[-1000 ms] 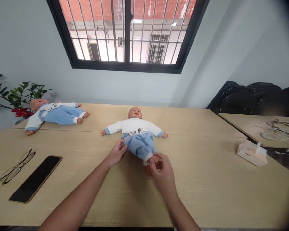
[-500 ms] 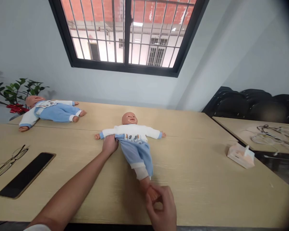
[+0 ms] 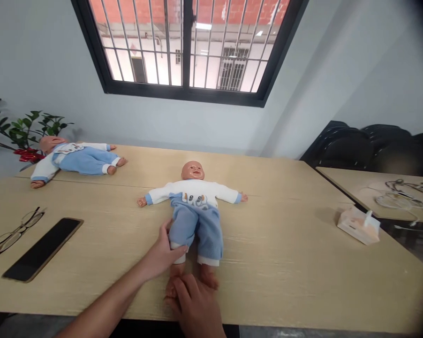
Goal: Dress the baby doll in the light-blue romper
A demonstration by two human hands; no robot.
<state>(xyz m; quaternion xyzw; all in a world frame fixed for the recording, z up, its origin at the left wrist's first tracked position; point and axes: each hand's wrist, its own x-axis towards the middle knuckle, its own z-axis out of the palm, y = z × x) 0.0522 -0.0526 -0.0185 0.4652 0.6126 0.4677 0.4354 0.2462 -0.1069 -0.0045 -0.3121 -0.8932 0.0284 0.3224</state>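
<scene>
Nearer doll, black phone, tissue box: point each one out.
Nearer doll (image 3: 197, 213), head view: front of its waist.
Black phone (image 3: 43, 249), head view: middle of its screen.
Tissue box (image 3: 354, 229), head view: its near side.

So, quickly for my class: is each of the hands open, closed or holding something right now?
Left hand: closed around a blue trouser leg of the nearer doll.
Right hand: at that leg's foot; grip cannot be told.

No txt, nos., labels or signs legible.

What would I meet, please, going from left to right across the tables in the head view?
Eyeglasses, black phone, central doll, tissue box, tangled cables.
</scene>
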